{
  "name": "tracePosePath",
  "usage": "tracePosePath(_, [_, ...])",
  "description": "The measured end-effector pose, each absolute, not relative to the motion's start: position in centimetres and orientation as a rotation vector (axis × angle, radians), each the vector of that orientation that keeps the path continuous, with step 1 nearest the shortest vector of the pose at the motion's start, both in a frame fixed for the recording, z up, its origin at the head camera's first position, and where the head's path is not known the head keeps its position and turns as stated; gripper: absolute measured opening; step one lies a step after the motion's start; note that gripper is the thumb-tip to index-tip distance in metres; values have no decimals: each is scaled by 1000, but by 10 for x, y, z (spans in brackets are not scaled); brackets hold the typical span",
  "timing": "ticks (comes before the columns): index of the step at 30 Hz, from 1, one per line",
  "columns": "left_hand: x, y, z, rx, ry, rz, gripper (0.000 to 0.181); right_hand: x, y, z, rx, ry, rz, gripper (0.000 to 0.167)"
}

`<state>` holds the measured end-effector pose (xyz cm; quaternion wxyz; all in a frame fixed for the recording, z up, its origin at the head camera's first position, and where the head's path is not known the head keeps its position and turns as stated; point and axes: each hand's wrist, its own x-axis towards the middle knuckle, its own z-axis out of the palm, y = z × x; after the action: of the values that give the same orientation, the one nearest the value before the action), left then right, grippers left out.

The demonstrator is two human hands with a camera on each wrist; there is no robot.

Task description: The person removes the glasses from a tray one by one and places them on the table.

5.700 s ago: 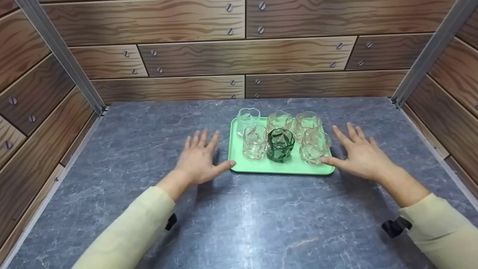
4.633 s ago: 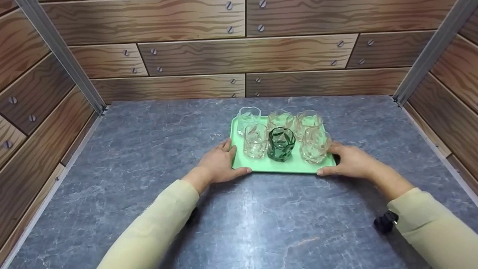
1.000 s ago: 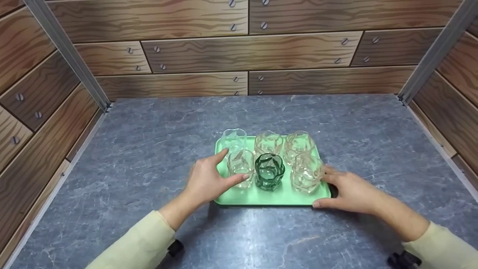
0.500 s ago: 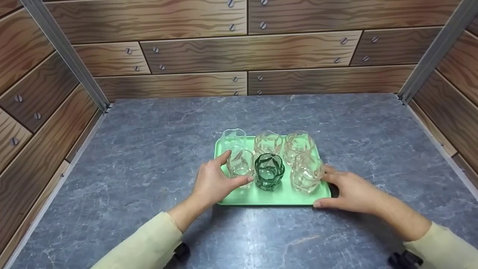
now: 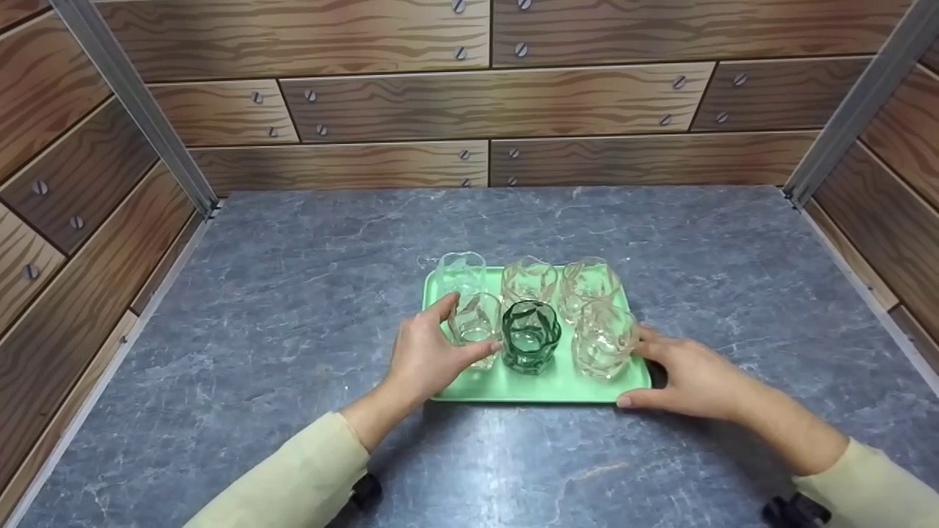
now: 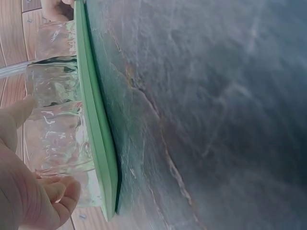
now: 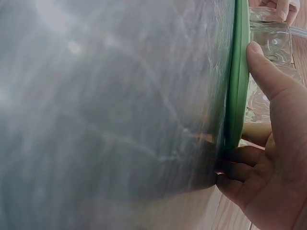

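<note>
A light green tray (image 5: pixel 546 389) lies on the table and carries several faceted drinking glasses in two rows. My left hand (image 5: pixel 425 356) grips the clear glass (image 5: pixel 475 323) at the front left, its thumb on the near right side and its fingers curled round the left side. Close beside that thumb stands a dark green glass (image 5: pixel 530 341). My right hand (image 5: pixel 697 378) holds the tray's right front corner, thumb along the front rim; in the right wrist view its fingers (image 7: pixel 240 167) lie by the tray's side edge. A clear glass (image 5: pixel 603 345) stands upright near this hand.
Behind the front row are more clear glasses, at the left (image 5: pixel 461 275), the middle (image 5: pixel 530 277) and the right (image 5: pixel 589 282). The grey marbled table (image 5: pixel 330 242) is bounded by wood-patterned walls (image 5: pixel 381 110) with metal corner posts (image 5: pixel 132 103).
The tray with its glasses has come nearer and a little left. My left hand has left the tray's edge and closed round the front-left glass. My right hand stays on the tray.
</note>
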<state>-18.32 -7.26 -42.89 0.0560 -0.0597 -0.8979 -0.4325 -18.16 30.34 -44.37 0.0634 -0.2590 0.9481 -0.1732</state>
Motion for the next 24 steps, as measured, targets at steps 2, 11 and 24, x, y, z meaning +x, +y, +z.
tracePosePath(2, [-184,-72,-429,-181,-2717,-1318,97,-181,304,-443,-779,2863,-522,101])
tracePosePath(11, [-185,-72,-431,-198,-2686,-1354,92,-180,303,-443,-753,2859,-533,102])
tracePosePath(24, [-185,-73,-434,-211,-2655,-1378,92,-180,307,-444,-794,2876,-527,101])
